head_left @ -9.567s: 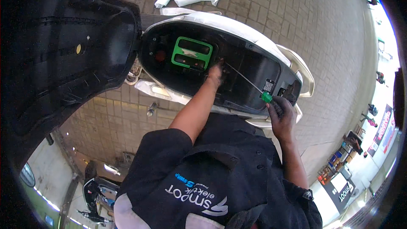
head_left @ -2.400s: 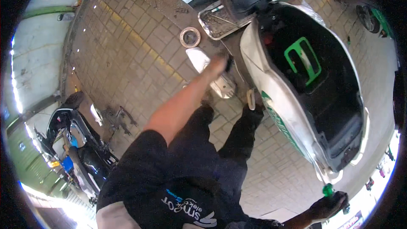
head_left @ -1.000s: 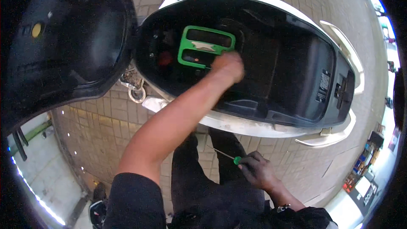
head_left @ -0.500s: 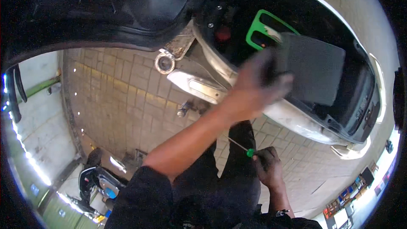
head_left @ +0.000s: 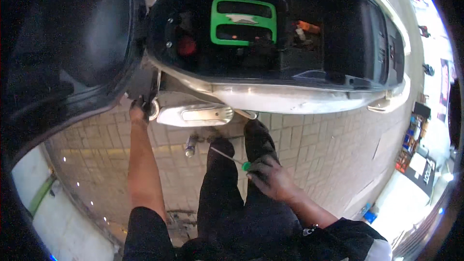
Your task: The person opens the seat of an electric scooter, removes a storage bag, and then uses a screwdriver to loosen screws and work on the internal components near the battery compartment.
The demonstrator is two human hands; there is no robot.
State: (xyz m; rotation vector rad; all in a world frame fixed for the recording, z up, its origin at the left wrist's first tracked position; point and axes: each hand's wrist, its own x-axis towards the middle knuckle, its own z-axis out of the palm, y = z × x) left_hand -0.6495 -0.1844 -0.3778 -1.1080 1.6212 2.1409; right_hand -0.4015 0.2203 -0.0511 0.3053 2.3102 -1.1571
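Observation:
My right hand [head_left: 270,178] is closed on a screwdriver [head_left: 246,166] by its green handle, and the thin shaft points left above my knees. At far left my left hand [head_left: 139,111] grips the near edge of a dark grey flat panel [head_left: 144,83], partly covered by the raised seat, beside a chrome ring [head_left: 153,109]. In front of me is a white scooter [head_left: 290,99] with its black underseat compartment [head_left: 193,70] uncovered. Inside sits a green two-slot frame [head_left: 244,21]. Right of it, an opening shows an orange part [head_left: 308,26] and small pieces too dim to name.
The raised black seat [head_left: 72,67] fills the upper left. A small canister [head_left: 191,146] is on the brick paving [head_left: 106,157] near my knees. A white-gold footrest piece [head_left: 195,115] juts from the scooter's side. Shelves with colourful goods [head_left: 411,137] stand at far right.
My left hand has carried the grey panel out of the compartment, leftward and down beside the chrome ring. My view has turned and shifted; the right hand still holds the screwdriver.

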